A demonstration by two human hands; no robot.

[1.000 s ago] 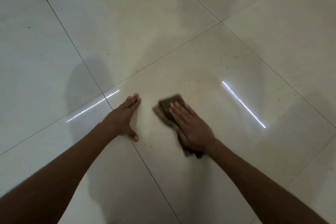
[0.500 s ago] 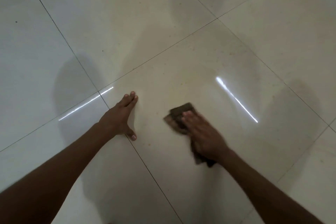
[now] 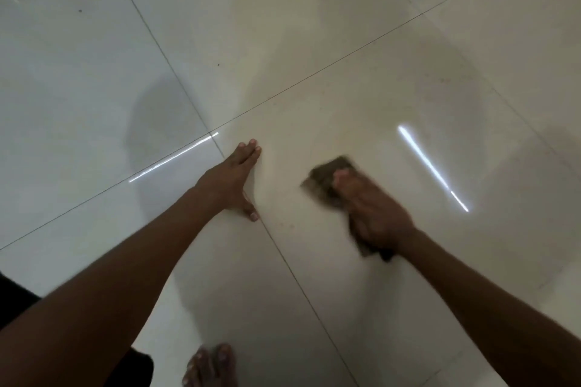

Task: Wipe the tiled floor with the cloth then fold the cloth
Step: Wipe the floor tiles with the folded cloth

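One dark brown, blurred cloth under the flat-fingered right hand; left hand flat on tile

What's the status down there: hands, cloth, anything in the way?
Left hand flat on the tiled floor, bracing. Right hand pressing the cloth to the tile, blurred mid-wipe. Cloth not yet folded. Only bare toes nearby, clear of the cloth.

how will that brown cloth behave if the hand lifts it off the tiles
The brown cloth lies flat and rumpled under the right hand, so it would probably droop. It looks thin, so likely light. On the glossy tiled floor it probably slides easily.
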